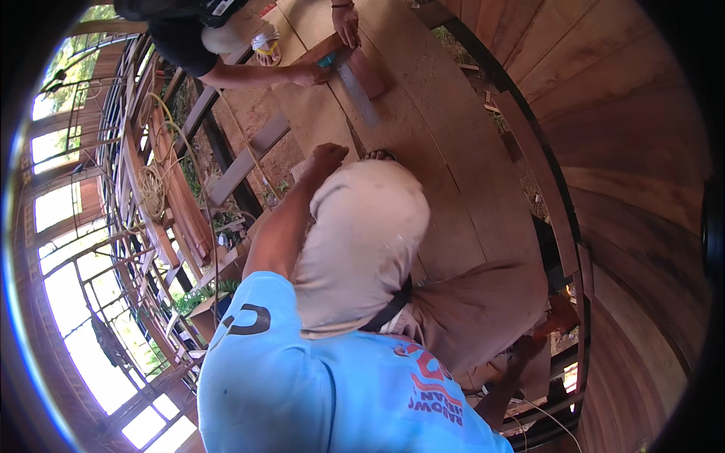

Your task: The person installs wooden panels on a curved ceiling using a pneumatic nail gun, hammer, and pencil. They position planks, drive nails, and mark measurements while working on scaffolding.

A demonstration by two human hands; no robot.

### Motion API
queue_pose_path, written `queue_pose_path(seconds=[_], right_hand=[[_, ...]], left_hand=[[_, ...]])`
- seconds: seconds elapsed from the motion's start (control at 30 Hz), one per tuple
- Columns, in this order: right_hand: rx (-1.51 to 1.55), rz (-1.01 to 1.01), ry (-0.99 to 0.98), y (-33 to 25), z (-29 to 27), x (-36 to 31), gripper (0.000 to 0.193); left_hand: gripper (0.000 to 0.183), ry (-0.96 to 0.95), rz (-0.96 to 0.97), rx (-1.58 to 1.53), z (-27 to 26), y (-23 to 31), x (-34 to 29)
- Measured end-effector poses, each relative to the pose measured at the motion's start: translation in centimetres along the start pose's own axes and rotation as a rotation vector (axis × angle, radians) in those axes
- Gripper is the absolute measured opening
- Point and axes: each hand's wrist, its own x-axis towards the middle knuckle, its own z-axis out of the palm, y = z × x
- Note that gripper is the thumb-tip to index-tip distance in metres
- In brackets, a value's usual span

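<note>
My left hand (330,155) is beside my bent left knee, above the wooden floor panels. Its fingers are curled closed, and whatever they hold, if anything, is hidden. My right hand (527,349) is low on the right, near my bare foot (560,313); its fingers are too dark to make out. Ahead of me a co-worker's hand (308,74) grips a teal handle (326,60). A flat grey metal blade (356,94) extends from it across a reddish-brown board (366,74). The co-worker's other hand (346,26) presses down at the board.
Large wooden panels (438,128) form the floor, with a gap and loose boards along the left. A coil of rope (152,192) hangs beside stacked planks (181,189). On the right, a dark curved edge (555,174) borders a wooden plank wall (627,143).
</note>
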Motion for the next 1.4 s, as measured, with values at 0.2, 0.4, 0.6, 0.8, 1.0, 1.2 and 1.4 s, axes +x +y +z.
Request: queue_pose_path(seconds=[0.2, 0.4, 0.6, 0.8, 1.0, 1.2, 1.4], right_hand=[[-0.057, 0.228, -0.154, -21.7, 2.2, 1.0, 0.051], [-0.113, 0.297, -0.294, -39.8, 7.1, 4.7, 0.056], [-0.007, -0.088, -0.502, -51.7, 15.2, 10.7, 0.052], [0.039, -0.219, -0.585, -58.4, 25.1, 11.9, 0.051], [0.002, -0.316, -0.628, -62.0, 31.7, 9.1, 0.054], [-0.223, -0.357, -0.589, -61.8, 32.6, 9.1, 0.049], [-0.352, -0.374, -0.488, -62.4, 33.2, 8.4, 0.05]], left_hand=[[0.03, 0.059, -0.039, -0.213, 3.4, -0.1, 11.5], [0.03, 0.025, -0.114, -0.511, 3.2, 2.7, 15.7], [0.032, -0.066, -0.114, -0.53, 2.3, 2.8, 17.7], [0.029, -0.061, -0.122, -0.592, 2.3, 2.8, 17.6], [0.027, -0.079, -0.114, -0.626, 2.4, 2.3, 18.0], [0.032, -0.097, -0.115, -0.642, 2.9, 1.8, 18.4], [0.056, -0.007, -0.096, -0.184, 1.8, 5.3, 17.5]])
